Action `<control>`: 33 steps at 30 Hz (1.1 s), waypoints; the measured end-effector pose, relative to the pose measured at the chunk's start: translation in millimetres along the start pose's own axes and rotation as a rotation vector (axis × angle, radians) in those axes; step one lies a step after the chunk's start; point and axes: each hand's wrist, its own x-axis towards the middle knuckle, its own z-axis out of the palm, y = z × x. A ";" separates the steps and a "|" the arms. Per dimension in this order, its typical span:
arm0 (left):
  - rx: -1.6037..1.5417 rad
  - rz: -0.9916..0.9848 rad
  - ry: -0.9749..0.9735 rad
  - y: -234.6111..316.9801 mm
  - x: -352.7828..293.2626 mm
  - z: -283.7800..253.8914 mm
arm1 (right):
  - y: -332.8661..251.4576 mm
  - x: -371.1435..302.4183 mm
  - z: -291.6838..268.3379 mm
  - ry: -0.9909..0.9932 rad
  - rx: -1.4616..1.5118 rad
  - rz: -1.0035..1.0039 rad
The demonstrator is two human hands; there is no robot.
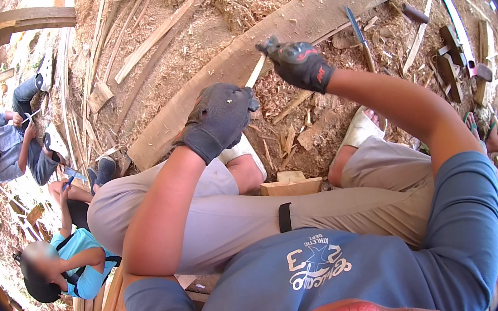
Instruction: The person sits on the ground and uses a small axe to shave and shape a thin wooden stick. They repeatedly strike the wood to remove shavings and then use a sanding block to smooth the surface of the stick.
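Note:
Dark work gloves cover both hands, which are raised in front of me over the wood-strewn ground. My left hand (219, 116) is closed around a pale, narrow wooden stick (255, 71), whose free end slants up to the right. Close to that end is my right hand (302, 66), its fingers drawn together. Whether it pinches the stick's tip or something small is hidden by the glove. Beyond both hands lies a long, broad wooden plank (330, 9). A narrow blade with a wooden handle (368, 55) lies just right of my right hand.
A long curved blade (451, 12) and wooden blocks (451, 69) lie at the right. Wood strips (152, 39) and shavings cover the ground. One seated person (9, 146) holds a thin piece at left; another in turquoise (83, 259) sits nearer. A wooden block (291, 186) lies between my feet.

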 end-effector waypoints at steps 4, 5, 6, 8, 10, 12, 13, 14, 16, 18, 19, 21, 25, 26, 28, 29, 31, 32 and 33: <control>-0.017 -0.182 -0.046 11.9 -0.4 -6.9 | -44.0 -36.2 5.3 0.246 0.182 -0.271; -0.196 -0.417 -0.125 23.9 1.0 -9.9 | -33.4 -34.5 13.6 0.280 0.211 -0.327; 0.011 -0.217 -0.082 17.2 -1.2 -1.6 | -22.1 -26.0 20.8 0.323 0.241 -0.356; 0.416 0.192 0.003 -10.2 -6.4 19.1 | -13.4 -19.0 14.6 0.230 0.251 -0.241; 0.355 0.197 0.020 -12.1 -5.3 14.2 | -5.7 -13.8 15.6 0.283 0.249 -0.268; 0.286 0.147 0.009 -11.8 -3.2 11.4 | -7.2 -14.8 16.2 0.226 0.305 -0.190; 0.246 0.095 -0.011 -11.2 -2.1 9.6 | -8.4 -13.9 13.5 0.199 0.335 -0.166; 0.207 0.043 -0.031 -9.8 -2.0 7.8 | -9.1 -13.2 10.4 0.172 0.365 -0.143; 0.072 -0.123 -0.079 6.0 -2.1 0.9 | -7.8 -14.0 4.1 0.142 0.362 -0.155; 0.106 -0.050 -0.028 4.3 -1.0 3.7 | -4.7 -14.7 1.4 0.120 0.332 -0.131; 0.207 0.102 0.051 -7.6 -1.1 10.1 | -3.9 -13.8 0.8 0.112 0.305 -0.106; 0.198 0.190 0.101 -15.9 -1.0 15.2 | -6.0 -12.9 -2.3 0.066 0.272 -0.048; 0.028 0.049 0.017 -9.8 -1.6 9.2 | -40.7 -29.5 0.5 0.196 0.313 -0.191; 0.101 0.094 0.036 -11.8 -1.8 10.3 | -48.6 -37.4 7.2 0.294 0.330 -0.280; 0.296 0.239 0.117 -17.2 -2.6 17.8 | -51.4 -39.7 10.8 0.419 0.314 -0.407; 0.419 0.336 0.174 -21.2 -3.4 22.6 | -45.6 -33.5 9.7 0.331 0.298 -0.367; 0.442 0.471 0.281 -30.1 3.4 26.1 | -13.9 -16.5 9.1 0.155 0.254 -0.269; 0.330 0.442 0.258 -22.8 7.4 22.1 | 14.9 -8.8 35.1 0.368 0.190 -0.317; 0.210 0.383 0.245 -22.7 5.3 20.2 | 18.1 -3.4 27.9 0.157 0.226 -0.135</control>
